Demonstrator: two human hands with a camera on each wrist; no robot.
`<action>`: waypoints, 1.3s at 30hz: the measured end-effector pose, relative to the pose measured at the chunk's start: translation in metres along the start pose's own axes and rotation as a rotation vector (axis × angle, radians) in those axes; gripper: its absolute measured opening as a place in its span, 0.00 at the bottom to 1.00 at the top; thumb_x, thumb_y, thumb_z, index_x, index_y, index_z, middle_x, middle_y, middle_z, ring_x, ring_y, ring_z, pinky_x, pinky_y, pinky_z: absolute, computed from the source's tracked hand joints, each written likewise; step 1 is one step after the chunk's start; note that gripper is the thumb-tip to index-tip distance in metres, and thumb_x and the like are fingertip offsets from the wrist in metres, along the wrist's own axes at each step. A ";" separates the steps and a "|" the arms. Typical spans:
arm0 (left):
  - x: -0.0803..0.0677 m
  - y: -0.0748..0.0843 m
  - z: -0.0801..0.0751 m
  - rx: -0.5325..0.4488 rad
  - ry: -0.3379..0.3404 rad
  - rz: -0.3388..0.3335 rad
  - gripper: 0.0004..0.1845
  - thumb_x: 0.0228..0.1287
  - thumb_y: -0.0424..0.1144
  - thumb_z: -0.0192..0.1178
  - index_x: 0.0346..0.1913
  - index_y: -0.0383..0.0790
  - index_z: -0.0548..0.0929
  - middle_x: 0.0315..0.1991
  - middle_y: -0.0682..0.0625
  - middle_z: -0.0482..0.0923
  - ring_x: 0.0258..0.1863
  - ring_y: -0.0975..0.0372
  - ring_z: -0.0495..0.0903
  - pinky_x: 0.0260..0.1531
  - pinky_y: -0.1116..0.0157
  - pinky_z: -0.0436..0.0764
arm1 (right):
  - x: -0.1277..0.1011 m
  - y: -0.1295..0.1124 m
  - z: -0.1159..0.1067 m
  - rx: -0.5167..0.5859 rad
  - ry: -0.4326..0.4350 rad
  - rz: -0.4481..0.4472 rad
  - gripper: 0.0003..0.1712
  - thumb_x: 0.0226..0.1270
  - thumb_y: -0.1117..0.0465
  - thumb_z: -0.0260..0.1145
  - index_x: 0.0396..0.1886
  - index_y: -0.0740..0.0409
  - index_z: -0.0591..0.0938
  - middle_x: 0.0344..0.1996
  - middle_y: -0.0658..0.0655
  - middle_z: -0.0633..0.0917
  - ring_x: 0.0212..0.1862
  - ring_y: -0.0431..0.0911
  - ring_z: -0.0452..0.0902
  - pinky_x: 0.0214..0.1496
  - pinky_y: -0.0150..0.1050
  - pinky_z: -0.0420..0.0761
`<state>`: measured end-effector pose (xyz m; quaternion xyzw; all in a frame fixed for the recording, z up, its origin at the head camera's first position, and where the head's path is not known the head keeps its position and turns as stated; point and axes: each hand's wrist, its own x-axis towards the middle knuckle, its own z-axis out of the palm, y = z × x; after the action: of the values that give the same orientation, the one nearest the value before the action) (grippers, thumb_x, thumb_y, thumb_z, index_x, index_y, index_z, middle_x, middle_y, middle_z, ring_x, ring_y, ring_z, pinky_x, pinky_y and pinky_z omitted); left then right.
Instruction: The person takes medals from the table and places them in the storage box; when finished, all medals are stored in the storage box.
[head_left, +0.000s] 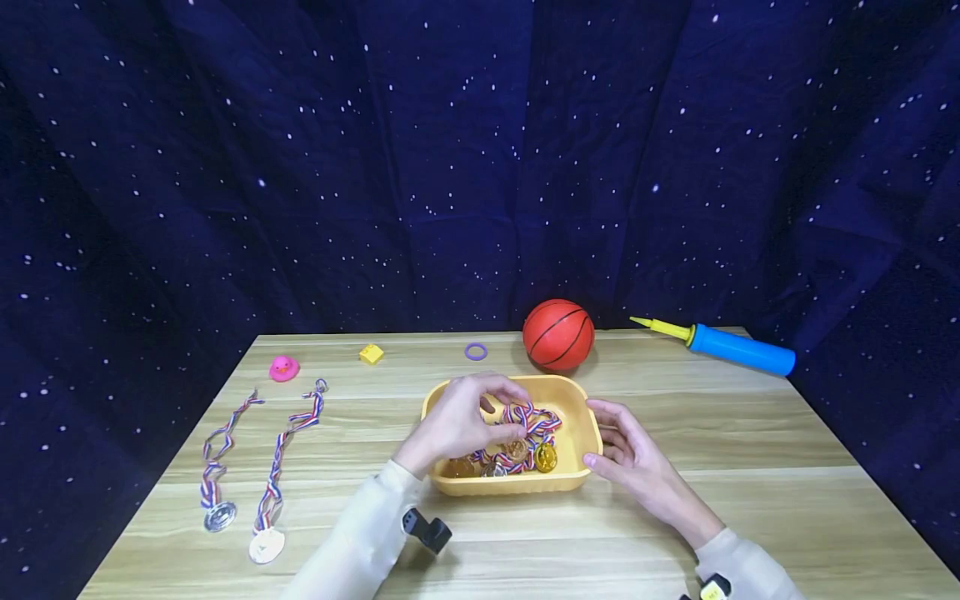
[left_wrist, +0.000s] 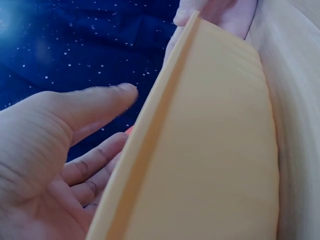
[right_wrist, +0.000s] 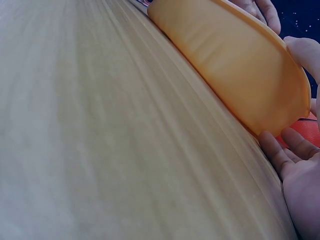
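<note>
A yellow plastic basket (head_left: 572,417) holds several medals, among them a gold medal (head_left: 546,457), with red, white and blue ribbons (head_left: 542,421) tangled together. My left hand (head_left: 467,421) reaches over the basket's left side, thumb and fingers apart above the ribbons. In the left wrist view nothing lies between that thumb (left_wrist: 102,105) and the fingers. At the right end of the basket, my right hand (head_left: 633,454) holds the wall, thumb at the near corner and index finger at the rim. Its lower fingers (right_wrist: 275,150) are by the base in the right wrist view.
Two silver medals (head_left: 267,546) with ribbons lie stretched out at the left. Along the back are a pink rubber duck (head_left: 283,368), a yellow block (head_left: 371,354), a purple ring (head_left: 476,352), a red basketball (head_left: 558,335) and a blue hand pump (head_left: 738,348).
</note>
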<state>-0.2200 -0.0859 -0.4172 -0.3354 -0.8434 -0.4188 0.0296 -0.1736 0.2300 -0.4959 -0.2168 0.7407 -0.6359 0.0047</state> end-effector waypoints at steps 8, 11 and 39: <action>-0.007 0.003 -0.016 -0.085 0.069 -0.016 0.26 0.62 0.40 0.84 0.63 0.44 0.90 0.57 0.59 0.91 0.59 0.55 0.88 0.61 0.48 0.88 | 0.000 -0.002 0.001 0.001 -0.001 0.011 0.42 0.76 0.68 0.74 0.84 0.60 0.66 0.74 0.71 0.73 0.70 0.63 0.78 0.68 0.33 0.85; -0.014 0.002 -0.027 -0.068 0.097 0.010 0.27 0.63 0.40 0.83 0.64 0.45 0.89 0.59 0.58 0.90 0.61 0.54 0.88 0.63 0.48 0.87 | 0.000 -0.002 0.001 0.001 0.001 0.022 0.42 0.76 0.68 0.75 0.84 0.59 0.66 0.75 0.71 0.73 0.70 0.63 0.78 0.68 0.33 0.85; -0.153 -0.019 -0.125 0.099 0.364 -0.008 0.32 0.61 0.26 0.81 0.68 0.47 0.87 0.63 0.48 0.88 0.64 0.69 0.82 0.67 0.76 0.77 | -0.001 0.001 -0.001 0.016 -0.011 0.022 0.44 0.76 0.68 0.75 0.85 0.56 0.65 0.76 0.71 0.72 0.70 0.67 0.76 0.69 0.35 0.85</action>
<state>-0.1420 -0.2675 -0.4002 -0.2488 -0.8450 -0.4307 0.1965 -0.1737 0.2315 -0.4965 -0.2120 0.7377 -0.6407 0.0174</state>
